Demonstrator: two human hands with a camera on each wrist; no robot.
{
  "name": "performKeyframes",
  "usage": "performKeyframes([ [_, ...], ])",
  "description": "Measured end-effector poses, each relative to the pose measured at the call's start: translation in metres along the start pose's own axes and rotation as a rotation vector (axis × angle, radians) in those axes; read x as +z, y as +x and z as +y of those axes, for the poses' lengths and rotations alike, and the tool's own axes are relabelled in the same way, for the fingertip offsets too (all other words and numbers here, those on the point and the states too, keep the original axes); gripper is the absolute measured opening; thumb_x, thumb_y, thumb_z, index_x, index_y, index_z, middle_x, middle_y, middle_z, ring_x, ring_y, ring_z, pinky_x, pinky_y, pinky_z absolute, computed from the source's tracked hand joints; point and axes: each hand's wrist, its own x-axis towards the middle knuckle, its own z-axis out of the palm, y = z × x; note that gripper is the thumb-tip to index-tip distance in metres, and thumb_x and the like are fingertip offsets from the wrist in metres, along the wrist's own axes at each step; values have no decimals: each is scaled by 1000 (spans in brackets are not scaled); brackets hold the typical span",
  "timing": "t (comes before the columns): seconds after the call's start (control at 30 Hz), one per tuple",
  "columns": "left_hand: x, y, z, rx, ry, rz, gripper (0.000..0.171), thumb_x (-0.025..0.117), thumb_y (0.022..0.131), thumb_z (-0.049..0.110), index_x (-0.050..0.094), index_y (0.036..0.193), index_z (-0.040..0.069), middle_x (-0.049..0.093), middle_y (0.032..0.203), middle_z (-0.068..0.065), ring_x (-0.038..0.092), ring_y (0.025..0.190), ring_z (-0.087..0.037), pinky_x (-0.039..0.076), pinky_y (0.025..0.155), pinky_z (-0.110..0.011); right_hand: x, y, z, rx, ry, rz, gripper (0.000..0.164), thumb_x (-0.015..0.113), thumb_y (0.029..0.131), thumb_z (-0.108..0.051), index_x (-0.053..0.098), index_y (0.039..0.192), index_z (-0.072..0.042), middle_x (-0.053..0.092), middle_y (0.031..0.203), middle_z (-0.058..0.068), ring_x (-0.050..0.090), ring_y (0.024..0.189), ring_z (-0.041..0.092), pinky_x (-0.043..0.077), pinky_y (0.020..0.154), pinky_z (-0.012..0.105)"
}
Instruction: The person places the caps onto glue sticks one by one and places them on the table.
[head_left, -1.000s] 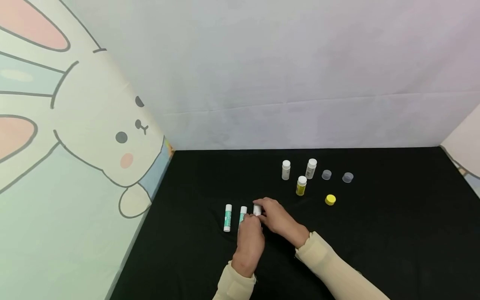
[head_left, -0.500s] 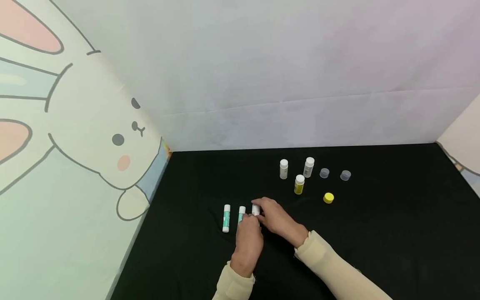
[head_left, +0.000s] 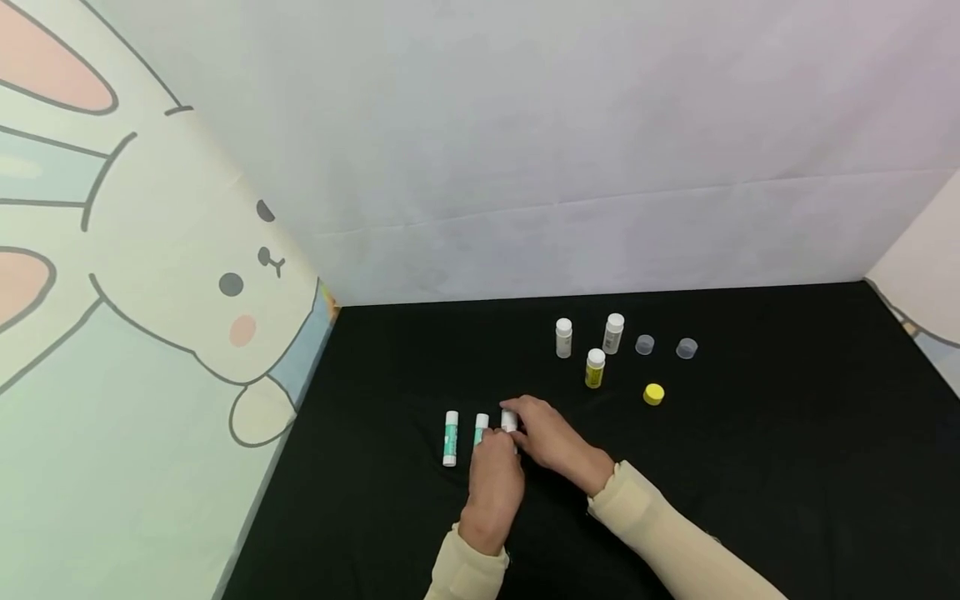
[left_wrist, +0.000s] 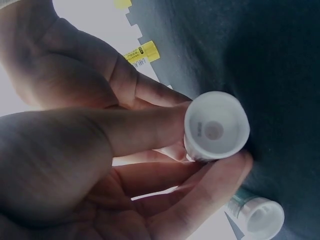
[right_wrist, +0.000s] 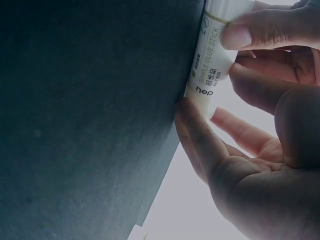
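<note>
A white glue stick [head_left: 509,420] lies between both hands, lettered "SIMPLE GLUE STICK" along its side in the right wrist view. My left hand [head_left: 497,475] pinches its near end between thumb and fingers; the hollow end face [left_wrist: 216,126] shows in the left wrist view. At its far end my right hand [head_left: 551,435] holds it with thumb and fingertips. To the left, a green-and-white glue stick [head_left: 481,427] is partly hidden by the left hand. Another green-and-white glue stick [head_left: 450,439] lies further left.
Behind the hands stand two white bottles [head_left: 564,337] and a yellow bottle [head_left: 595,369], all white-capped. Two clear cups [head_left: 644,344] and a yellow cap [head_left: 654,394] are to their right. Black cloth [head_left: 787,433] covers the table, with a pale wall behind.
The head view has shifted slightly, so everything at the back sits a little further left. Both hands stay at the white glue stick with nearly the same hold.
</note>
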Motion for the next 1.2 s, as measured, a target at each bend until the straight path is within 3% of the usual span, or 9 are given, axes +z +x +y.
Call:
performKeyframes([
  [0.23, 1, 0, 0, -25, -6, 3, 10, 67, 80, 0, 62, 86, -6, 54, 75, -13, 59, 63, -28, 49, 55, -33, 0, -6, 0, -8, -13, -14, 41, 65, 86, -3, 54, 125, -1, 56, 121, 12, 54, 109, 26, 46, 87, 40],
  [0.43, 4, -2, -1, -41, 1, 25, 25, 70, 78, 2, 60, 98, -9, 56, 81, -16, 60, 70, -29, 50, 61, -35, -5, -13, 1, -8, -1, 9, 43, 66, 85, -8, 53, 126, -3, 54, 125, 10, 53, 112, 24, 45, 89, 39],
  [0.6, 0, -2, 2, -13, -1, 86, 39, 76, 74, 7, 59, 106, -8, 58, 92, -16, 60, 80, -29, 51, 68, -37, -16, -20, -1, 2, 20, 12, 44, 68, 85, -11, 54, 127, -5, 54, 126, 7, 54, 110, 21, 47, 86, 35],
  [0.77, -6, 2, 7, 38, -62, 126, 45, 76, 76, 9, 58, 115, -6, 59, 111, -18, 60, 96, -30, 49, 79, -40, -35, -27, -6, 36, 58, -14, 42, 68, 85, -12, 56, 125, -8, 54, 127, 4, 56, 108, 19, 48, 83, 31],
  [0.93, -9, 7, 14, 59, -129, 114, 47, 73, 81, 12, 57, 120, -6, 56, 122, -20, 55, 110, -30, 46, 88, -40, -53, -35, -10, 65, 80, 22, 37, 69, 84, -13, 60, 120, -10, 57, 122, 2, 59, 103, 20, 50, 81, 34],
  [1.2, -6, 10, 20, 65, -164, 105, 50, 72, 82, 17, 55, 123, -5, 56, 123, -19, 55, 111, -28, 46, 88, -41, -67, -46, -9, 70, 73, 70, 36, 71, 82, -11, 62, 117, -13, 59, 120, 1, 60, 101, 20, 50, 81, 35],
])
